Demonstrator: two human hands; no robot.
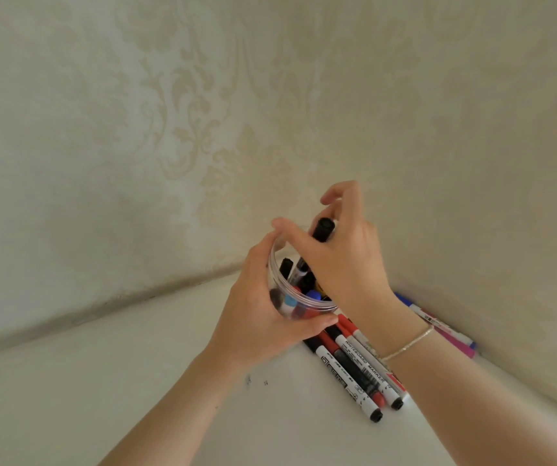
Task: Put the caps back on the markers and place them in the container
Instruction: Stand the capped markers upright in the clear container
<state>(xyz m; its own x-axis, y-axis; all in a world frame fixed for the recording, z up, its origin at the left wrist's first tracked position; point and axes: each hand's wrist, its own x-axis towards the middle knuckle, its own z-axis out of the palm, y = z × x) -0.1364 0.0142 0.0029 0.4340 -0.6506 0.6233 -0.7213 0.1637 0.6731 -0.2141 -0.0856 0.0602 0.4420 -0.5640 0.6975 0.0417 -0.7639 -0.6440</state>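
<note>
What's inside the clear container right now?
Several capped markers stand inside the container; the right hand lowers a black marker in. The left hand hides its bottom.

Two bare forearms reach forward from the lower edge and meet near the middle. The left hand [256, 307] is curled in a cupping grip, thumb toward the viewer, fingers wrapped around the far side. The right hand [341, 250] arches just above it, palm down, wrist bent, thumb stretched left, fingertips [329, 196] pinched downward. A thin bracelet [408, 344] circles the right wrist.
</note>
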